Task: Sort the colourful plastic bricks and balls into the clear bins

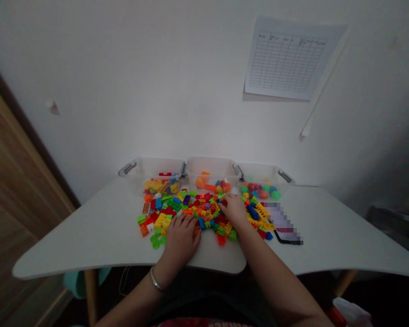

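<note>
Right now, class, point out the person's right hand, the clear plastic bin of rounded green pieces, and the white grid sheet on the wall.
Right hand (233, 211): head view, back of hand.
Clear plastic bin (259, 171): head view, back wall.
White grid sheet (286, 59): head view, centre.

**Loose plastic bricks (204, 217) in a jumbled heap under both hands**

Small studded pieces in red, yellow, green, blue and orange, lying every way, touching and piled. Thickest between the left hand (181, 240) and right hand (233, 211); green rings (156, 240) just left of the left hand; a yellow and blue cluster (255, 214) just right of the right hand.
</note>
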Motion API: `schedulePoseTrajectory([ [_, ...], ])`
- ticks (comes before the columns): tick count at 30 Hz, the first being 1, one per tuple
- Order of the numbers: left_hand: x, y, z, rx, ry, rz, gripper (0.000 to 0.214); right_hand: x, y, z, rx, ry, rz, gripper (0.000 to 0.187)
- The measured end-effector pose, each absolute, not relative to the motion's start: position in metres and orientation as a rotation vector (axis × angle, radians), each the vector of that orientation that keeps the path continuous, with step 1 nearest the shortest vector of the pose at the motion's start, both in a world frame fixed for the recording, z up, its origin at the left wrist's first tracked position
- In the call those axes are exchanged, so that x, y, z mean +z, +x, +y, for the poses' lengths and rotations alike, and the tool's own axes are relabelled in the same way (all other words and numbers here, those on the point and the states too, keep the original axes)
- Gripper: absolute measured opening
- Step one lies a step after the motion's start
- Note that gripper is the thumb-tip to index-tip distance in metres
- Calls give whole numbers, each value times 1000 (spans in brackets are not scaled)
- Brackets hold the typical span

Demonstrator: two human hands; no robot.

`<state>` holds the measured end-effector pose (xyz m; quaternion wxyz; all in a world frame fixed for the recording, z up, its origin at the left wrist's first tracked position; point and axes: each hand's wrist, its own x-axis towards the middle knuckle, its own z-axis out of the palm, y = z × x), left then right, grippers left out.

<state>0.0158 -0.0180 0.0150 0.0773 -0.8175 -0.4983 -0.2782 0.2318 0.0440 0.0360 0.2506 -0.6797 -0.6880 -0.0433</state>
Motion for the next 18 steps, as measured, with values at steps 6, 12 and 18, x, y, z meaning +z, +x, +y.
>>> schedulePoseTrajectory([
  [6, 16, 16, -18, -810, -2458, -1502, 31, 38, 235, 40, -127, -1802, -1901, 7],
  [12, 15, 16, -18, -788, -2455, -1512, 32, 43, 236, 35, -91, -1711, -1833, 9],
  [18, 16, 15, -18, -763, -2450, -1518, 33, 63, 238, 36, -243, -1459, -1694, 13],
])
